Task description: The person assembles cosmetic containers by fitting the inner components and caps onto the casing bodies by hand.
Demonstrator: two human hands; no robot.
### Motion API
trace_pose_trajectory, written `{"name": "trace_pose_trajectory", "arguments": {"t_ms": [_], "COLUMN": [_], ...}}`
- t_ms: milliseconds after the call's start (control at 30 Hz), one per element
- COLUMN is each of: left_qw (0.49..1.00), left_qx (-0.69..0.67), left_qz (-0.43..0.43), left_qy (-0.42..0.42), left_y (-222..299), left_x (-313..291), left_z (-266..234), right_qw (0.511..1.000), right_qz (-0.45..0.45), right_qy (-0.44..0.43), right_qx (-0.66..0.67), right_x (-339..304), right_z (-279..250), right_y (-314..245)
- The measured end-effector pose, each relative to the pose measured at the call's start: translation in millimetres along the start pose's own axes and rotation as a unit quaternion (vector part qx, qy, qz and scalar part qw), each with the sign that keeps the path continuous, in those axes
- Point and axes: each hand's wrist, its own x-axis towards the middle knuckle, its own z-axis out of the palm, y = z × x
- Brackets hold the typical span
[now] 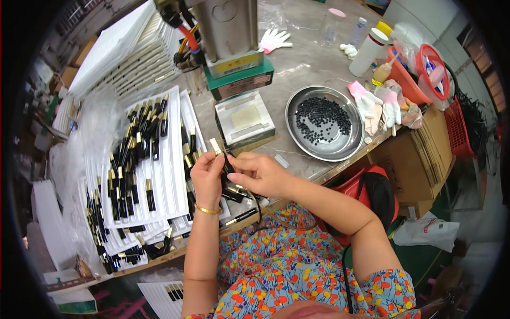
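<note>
"Black tube with a pale gold end, that's the thing being worked on, right?"

"Yep. Left hand has it in a tight thumb-and-finger pinch, pale end poking up past the fingertips. Right hand comes in from the other side, fingers bunched narrow on the dark part. Can't tell if some tiny piece is tucked in there too, the fingers hide it."

"So how far along?"

"Mid-piece, I'd guess. Loads of other tubes lie on the white trays left of the left hand, plus a few loose tubes just below both hands. No clue which are finished, they look alike from here."

"And parts?"

"Plenty left imo: a steel bowl right of the right hand holds a big scatter of small black pieces. Straight ahead of the hands there's a white block, then a metal machine with a green base beyond it."
</note>
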Motion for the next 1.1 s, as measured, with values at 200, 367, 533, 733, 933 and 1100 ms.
{"name": "trace_pose_trajectory", "arguments": {"t_ms": [200, 367, 533, 733, 933, 1100], "left_qw": [0.986, 0.987, 0.995, 0.975, 0.984, 0.985], "left_qx": [0.137, 0.091, -0.089, -0.175, -0.140, -0.142], "left_qz": [0.090, 0.135, -0.030, -0.118, -0.090, -0.088], "left_qy": [-0.032, -0.012, -0.037, -0.070, -0.058, -0.051], "left_y": [2, -2, 0, -1, 0, 2], "left_x": [0, 6, 8, 10, 7, 10], "left_z": [20, 20, 13, 6, 10, 10], "right_qw": [0.998, 0.940, 0.963, 0.972, 0.929, 0.892], "right_qz": [-0.012, 0.165, 0.139, 0.119, 0.219, 0.292], "right_qy": [0.037, -0.009, 0.021, 0.051, 0.097, 0.047], "right_qx": [0.056, 0.300, 0.229, 0.194, 0.282, 0.342], "right_x": [-9, 0, 5, 12, 22, 26], "right_z": [-1, -10, -1, -2, -3, 4], "right_y": [20, 13, 14, 15, 24, 26]}}
